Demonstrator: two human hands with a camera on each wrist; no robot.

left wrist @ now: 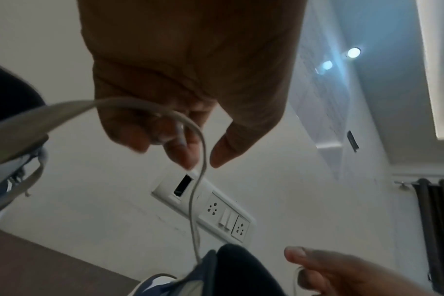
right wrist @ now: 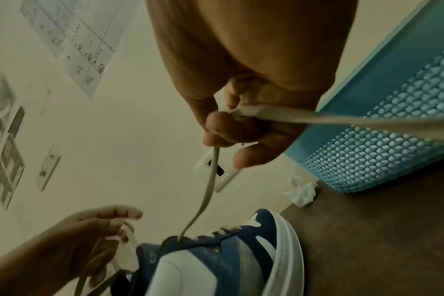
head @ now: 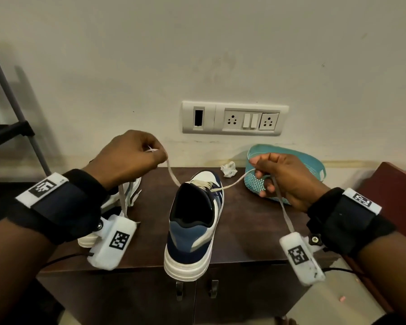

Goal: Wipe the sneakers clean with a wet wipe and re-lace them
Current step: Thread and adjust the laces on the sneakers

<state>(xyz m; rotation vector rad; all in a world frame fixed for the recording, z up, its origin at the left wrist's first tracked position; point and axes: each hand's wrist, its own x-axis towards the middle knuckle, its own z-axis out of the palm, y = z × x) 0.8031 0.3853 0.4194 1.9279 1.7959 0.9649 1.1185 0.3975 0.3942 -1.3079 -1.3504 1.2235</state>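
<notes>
1. My head camera looks forward and down from above the near edge of the surface [head: 244, 221], facing the wall; the sneaker [head: 192, 221] sits at centre, the socket panel [head: 234, 118] toward 12 o'clock.
2. My left wrist camera sits close under the left hand [left wrist: 190, 80], tilted up at wall and ceiling; the panel [left wrist: 205, 208] shows toward 6 o'clock.
3. My right wrist camera sits close under the right hand [right wrist: 254, 80], looking along it; the sneaker [right wrist: 216, 260] lies at 6 o'clock.
4. All three views share the sneaker, the lace [head: 171, 172] and the panel.
</notes>
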